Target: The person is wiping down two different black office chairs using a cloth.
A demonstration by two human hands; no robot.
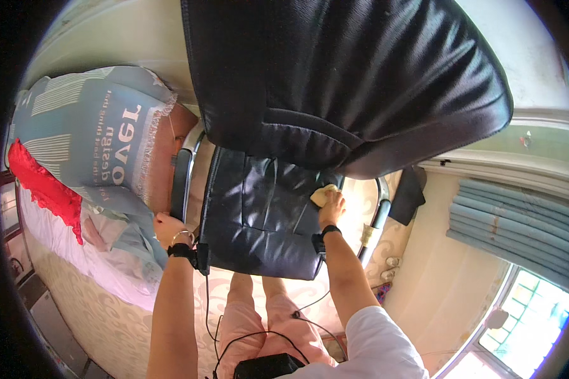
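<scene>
A black leather office chair faces me, its tall padded backrest (322, 71) rising over the stitched seat (265, 213). My right hand (332, 208) presses a pale yellow cloth or sponge (323, 195) onto the seat's right side, close to the backrest. At the front end of the left armrest (183, 182), my left hand (168, 230) is closed around the padding or its metal frame; the exact grip is partly hidden. On the other side, the right armrest (380, 218) has a chromed tube with a worn, tan-wrapped part (371, 234).
Left of the chair, a blue-grey fringed cover (85, 123) with printed lettering drapes over furniture, with a red cloth (47, 184) on it. Black cables (261, 332) hang around my legs. A blue curtain (512, 232) and bright window (526, 308) are at right.
</scene>
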